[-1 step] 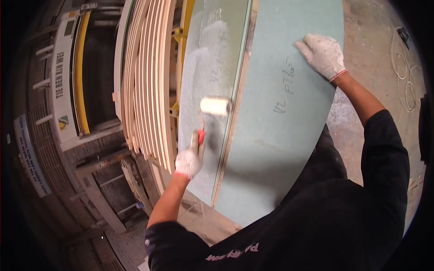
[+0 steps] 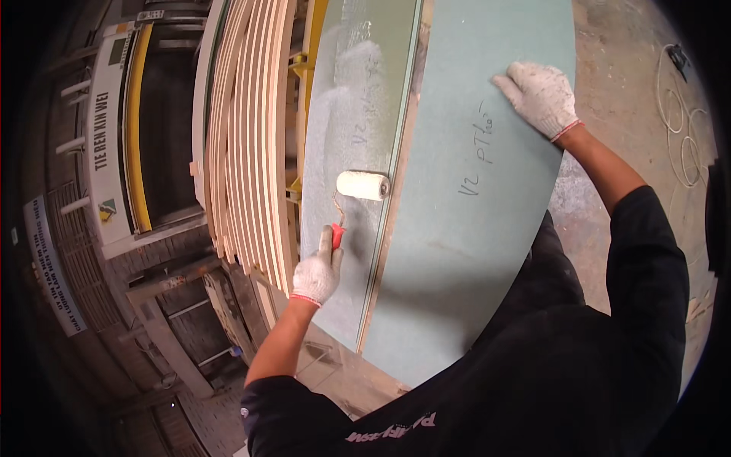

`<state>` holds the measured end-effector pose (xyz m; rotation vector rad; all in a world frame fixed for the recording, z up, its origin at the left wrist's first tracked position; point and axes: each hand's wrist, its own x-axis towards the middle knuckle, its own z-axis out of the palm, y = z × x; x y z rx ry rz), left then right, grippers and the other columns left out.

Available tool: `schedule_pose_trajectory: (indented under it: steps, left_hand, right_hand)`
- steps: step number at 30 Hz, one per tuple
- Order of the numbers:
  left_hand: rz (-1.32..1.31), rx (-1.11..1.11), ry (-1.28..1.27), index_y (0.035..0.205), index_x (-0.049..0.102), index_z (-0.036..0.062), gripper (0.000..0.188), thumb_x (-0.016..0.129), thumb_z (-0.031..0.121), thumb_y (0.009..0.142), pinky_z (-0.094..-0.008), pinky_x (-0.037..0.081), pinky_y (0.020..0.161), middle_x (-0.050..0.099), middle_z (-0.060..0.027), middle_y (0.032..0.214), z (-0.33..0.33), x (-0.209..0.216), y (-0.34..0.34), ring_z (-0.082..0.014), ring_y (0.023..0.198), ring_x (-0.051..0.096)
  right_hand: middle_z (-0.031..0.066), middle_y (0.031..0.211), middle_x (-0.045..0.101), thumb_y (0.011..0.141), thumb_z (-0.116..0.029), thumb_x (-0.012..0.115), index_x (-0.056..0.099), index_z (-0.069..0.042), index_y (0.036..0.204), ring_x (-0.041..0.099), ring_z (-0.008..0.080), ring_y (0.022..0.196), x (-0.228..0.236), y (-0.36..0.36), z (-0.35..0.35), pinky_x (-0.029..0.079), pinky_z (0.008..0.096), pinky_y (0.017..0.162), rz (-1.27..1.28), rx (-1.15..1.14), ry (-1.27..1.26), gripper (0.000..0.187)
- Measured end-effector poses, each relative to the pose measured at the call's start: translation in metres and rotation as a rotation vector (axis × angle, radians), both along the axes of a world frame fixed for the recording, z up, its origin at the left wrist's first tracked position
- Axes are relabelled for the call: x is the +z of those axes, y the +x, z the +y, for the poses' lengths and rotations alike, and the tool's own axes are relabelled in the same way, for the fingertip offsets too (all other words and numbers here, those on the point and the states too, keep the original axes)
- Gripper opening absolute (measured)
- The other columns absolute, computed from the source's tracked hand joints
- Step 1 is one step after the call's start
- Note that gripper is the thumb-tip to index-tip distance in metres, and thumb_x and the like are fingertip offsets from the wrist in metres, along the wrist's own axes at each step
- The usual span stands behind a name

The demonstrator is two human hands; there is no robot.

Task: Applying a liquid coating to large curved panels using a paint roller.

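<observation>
Gripping fuzzy, cylindrical, red-handled roller (image 2: 362, 185): knit-gloved left hand (image 2: 317, 277). Right hand (image 2: 542, 100) on smooth, flat green panel (image 2: 442, 221), grip unclear. Roller blurred earlier, sharp now.

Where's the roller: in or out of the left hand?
In: the left hand grips the roller by its handle, whose red end shows.

There are two gloved hands (image 2: 317, 277) (image 2: 542, 99), one paint roller (image 2: 361, 185), two wide green panels (image 2: 449, 221) (image 2: 324, 164) and one banner (image 2: 52, 259).
</observation>
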<state>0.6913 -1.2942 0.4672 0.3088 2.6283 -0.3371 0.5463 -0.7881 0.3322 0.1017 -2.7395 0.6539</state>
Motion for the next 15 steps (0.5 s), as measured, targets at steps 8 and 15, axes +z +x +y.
schedule_pose_trajectory:
  steps: [8, 15]
  left_hand:
    - [0.257, 0.031, 0.133, 0.134, 0.044, 0.0051, 0.043, 0.045, 0.036, 0.105, -0.0612, 0.053, 0.081, 0.069, -0.0336, 0.097, 0.127, -0.029, -0.225, -0.0526, 0.091, 0.068]
    - [-0.057, -0.044, -0.141, 0.16, 0.03, 0.0083, 0.066, 0.051, 0.04, 0.105, -0.0503, 0.056, 0.055, 0.067, -0.0254, 0.07, 0.039, 0.014, -0.033, -0.0366, 0.061, 0.071]
  right_hand:
    - [0.0162, 0.082, 0.068, 0.099, -0.041, 0.062, 0.065, -0.005, 0.082, 0.067, 0.037, 0.079, 0.002, 0.0, -0.023, 0.051, 0.0485, 0.072, 0.001, 0.085, -0.034, 0.04]
    - [0.0151, 0.083, 0.069, 0.098, -0.039, 0.063, 0.066, -0.006, 0.088, 0.067, 0.0372, 0.08, -0.012, 0.003, 0.005, 0.052, 0.0486, 0.072, 0.06, 0.09, -0.1, 0.035]
